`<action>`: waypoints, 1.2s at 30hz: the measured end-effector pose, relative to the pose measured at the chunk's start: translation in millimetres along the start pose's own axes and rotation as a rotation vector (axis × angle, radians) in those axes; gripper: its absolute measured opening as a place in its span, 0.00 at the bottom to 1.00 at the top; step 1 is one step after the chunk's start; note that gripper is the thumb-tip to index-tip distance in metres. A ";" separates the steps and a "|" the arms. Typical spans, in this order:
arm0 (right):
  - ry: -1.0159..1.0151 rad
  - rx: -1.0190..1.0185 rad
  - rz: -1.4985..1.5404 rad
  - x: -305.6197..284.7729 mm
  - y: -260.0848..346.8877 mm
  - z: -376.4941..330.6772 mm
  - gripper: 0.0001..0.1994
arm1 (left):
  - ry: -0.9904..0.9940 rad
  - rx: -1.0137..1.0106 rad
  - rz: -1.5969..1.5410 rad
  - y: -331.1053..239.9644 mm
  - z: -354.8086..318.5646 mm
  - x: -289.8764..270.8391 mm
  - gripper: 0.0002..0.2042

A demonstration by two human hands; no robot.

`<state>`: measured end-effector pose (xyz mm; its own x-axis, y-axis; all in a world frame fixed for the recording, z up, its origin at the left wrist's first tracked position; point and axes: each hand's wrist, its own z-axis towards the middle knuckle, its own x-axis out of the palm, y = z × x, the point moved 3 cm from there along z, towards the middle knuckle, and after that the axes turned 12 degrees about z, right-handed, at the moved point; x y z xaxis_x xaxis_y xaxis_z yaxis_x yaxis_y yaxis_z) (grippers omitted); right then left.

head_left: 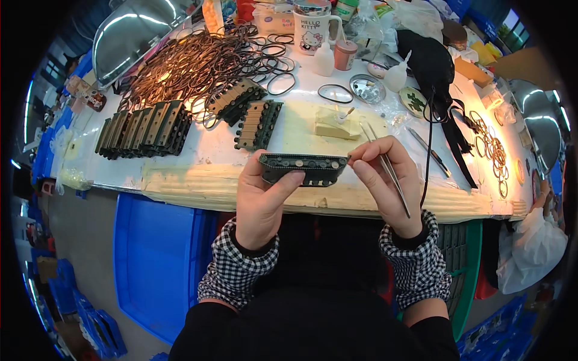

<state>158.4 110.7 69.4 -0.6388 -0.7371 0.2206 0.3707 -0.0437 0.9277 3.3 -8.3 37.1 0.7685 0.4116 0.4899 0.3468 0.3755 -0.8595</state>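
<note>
Two hands, left hand (260,201) grip holding one dark strip (304,168), right hand (385,180) pinching one pair of tweezers (388,174), two white bottles (325,59)

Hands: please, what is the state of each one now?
Left hand: closed, holding the dark rectangular part.
Right hand: closed, holding tweezers, fingertips on the part's end.

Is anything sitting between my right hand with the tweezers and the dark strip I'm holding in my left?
Nothing visible does. The right hand, holding the thin metal tweezers, already touches the end of the dark rectangular studded strip gripped by the left hand.
</note>
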 end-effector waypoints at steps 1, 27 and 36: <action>-0.029 -0.087 -0.170 -3.0 0.5 -0.1 0.04 | 0.027 0.163 0.233 -11.0 3.9 -2.0 0.09; -0.057 -0.457 -0.507 38.5 11.2 -22.2 0.11 | 0.394 0.596 1.248 -39.2 13.9 17.9 0.13; 0.009 -0.265 -0.237 25.2 -0.5 -23.7 0.10 | 0.545 -0.183 0.743 -28.8 19.8 9.8 0.06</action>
<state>158.1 76.2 67.3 -0.7225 -0.6914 0.0043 0.3751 -0.3868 0.8424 -9.8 1.3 69.6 0.9565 0.0300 -0.2902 -0.2908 0.0173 -0.9566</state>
